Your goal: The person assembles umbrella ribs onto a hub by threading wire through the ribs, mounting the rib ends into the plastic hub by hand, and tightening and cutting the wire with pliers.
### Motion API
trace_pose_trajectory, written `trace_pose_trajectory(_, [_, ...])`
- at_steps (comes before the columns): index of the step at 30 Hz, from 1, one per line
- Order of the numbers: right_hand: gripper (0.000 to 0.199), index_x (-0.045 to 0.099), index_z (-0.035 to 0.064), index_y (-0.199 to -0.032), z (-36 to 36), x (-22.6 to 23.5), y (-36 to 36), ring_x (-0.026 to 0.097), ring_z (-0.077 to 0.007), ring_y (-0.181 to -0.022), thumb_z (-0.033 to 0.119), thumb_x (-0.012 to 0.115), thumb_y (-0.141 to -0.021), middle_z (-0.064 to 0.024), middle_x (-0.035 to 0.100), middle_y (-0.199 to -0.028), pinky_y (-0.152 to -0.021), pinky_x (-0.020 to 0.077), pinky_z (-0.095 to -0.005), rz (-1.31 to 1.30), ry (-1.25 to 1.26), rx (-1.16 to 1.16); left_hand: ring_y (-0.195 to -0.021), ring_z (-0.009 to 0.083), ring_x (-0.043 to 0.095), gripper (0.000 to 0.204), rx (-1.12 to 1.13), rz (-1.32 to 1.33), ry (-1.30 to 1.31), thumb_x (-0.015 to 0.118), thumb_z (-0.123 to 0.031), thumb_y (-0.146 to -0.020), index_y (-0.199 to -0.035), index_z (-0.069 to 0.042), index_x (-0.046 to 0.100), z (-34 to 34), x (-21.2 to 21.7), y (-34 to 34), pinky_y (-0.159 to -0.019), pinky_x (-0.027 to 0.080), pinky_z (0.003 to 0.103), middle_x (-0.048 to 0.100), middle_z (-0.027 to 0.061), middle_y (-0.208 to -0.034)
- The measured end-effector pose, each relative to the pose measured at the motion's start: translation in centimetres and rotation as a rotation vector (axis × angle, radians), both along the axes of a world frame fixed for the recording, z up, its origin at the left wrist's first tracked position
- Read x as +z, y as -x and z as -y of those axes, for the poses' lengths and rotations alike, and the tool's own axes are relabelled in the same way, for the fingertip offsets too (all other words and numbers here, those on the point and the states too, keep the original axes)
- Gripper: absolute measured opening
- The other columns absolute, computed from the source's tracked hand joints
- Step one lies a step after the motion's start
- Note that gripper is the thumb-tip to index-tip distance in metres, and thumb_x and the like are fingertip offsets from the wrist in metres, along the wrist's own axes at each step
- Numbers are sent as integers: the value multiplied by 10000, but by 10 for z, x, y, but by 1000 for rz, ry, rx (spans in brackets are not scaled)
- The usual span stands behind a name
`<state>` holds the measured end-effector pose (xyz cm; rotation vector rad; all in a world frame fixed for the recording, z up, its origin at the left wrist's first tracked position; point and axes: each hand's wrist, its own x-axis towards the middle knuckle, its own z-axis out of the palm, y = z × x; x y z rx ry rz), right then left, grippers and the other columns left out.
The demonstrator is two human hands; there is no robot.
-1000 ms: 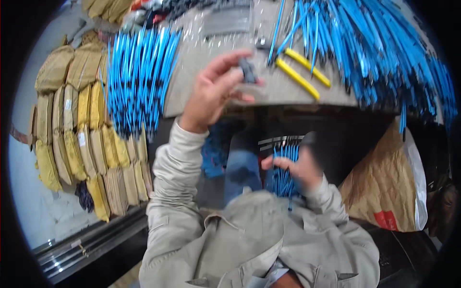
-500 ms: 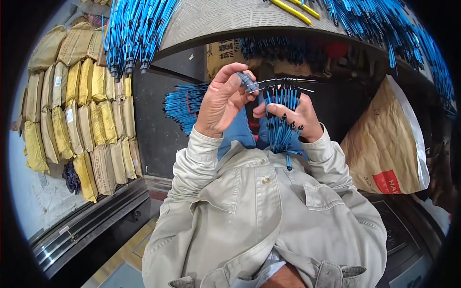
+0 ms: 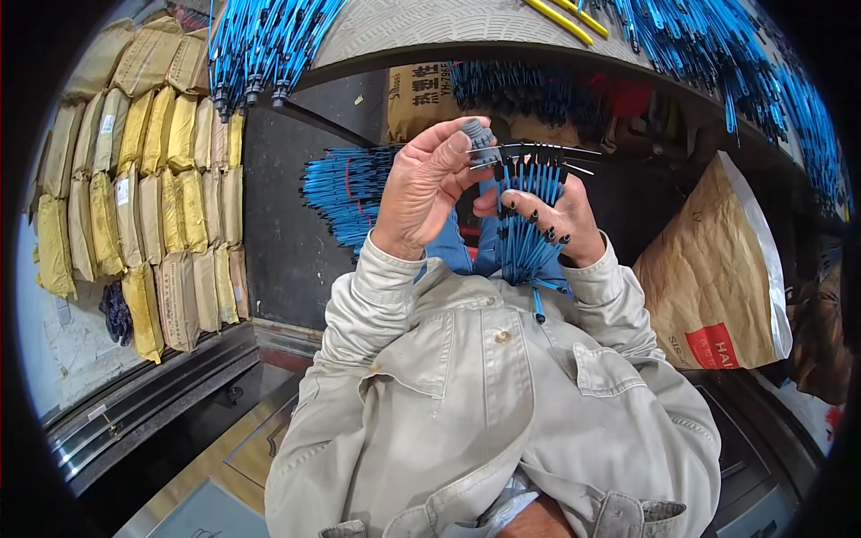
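Observation:
In my left hand (image 3: 414, 193) a grey ribbed plastic fitting (image 3: 480, 142) is pinched between thumb and fingers, its threaded end up. My right hand (image 3: 574, 220) is closed round a bunch of thin blue tubes with black ends (image 3: 531, 238), which hangs down in front of my jacket. Two thin pale rods or wires (image 3: 574, 151) run across the tops of these tubes and reach the fitting on the left. The fitting is close beside the leftmost tubes; whether they touch, I cannot tell.
A grey textured table (image 3: 448, 27) lies ahead, with blue tube bundles (image 3: 269, 54) at left, a larger heap (image 3: 708, 54) at right and yellow rods (image 3: 560, 18). Another blue bundle (image 3: 341, 193) lies left of my hands. Packages (image 3: 148, 193) are stacked left; a brown paper sack (image 3: 708, 269) stands right.
My left hand has turned the grey fitting more upright and moved it slightly right, closer to the tubes. My right hand keeps its hold on the bunch.

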<state>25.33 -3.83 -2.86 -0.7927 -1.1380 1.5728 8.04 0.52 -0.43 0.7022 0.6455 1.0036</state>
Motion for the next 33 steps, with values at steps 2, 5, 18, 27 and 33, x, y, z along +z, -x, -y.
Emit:
trace_pose_trajectory(2, [246,515,-71,-1088,0,4,1,656,-230,-807,35,518,-867,-158,653,-878,-727,550,-329,13,15,2,-911,158,624,399,-11,9,-19,583,-232,-876,-1178,17,506,-1,-1,1,-772,538,282,610,118,-1066])
trace_pose_trajectory(5, [251,513,-73,-1087,0,7,0,657,-233,-803,44,520,-866,-159,653,-878,-726,551,-337,40,4,14,-932,163,620,399,-38,21,-56,581,-240,-876,-1174,16,516,-2,-2,3,-779,539,286,606,122,-1078])
trace_pose_trajectory(18, [252,531,-40,-1083,-4,3,1,653,-191,-804,63,552,-854,-124,649,-891,-722,545,-307,-1,101,-28,-889,124,604,478,95,31,-139,630,-133,-849,-1259,20,436,11,7,-14,-700,516,227,613,110,-1078])
trace_pose_trajectory(27, [252,556,-35,-1018,-10,4,0,634,-111,-764,58,652,-805,-83,669,-854,-688,508,-248,145,33,-76,-946,132,589,387,178,-288,-295,574,-4,-856,-1229,34,474,15,12,-21,-722,489,228,609,138,-1093])
trace_pose_trajectory(33, [224,555,-31,-1006,-5,8,4,631,-115,-749,47,642,-815,-86,669,-844,-680,505,-247,122,-30,-153,-879,79,595,369,201,-360,-349,558,0,-867,-1226,31,477,17,14,-25,-656,498,186,632,102,-1048])
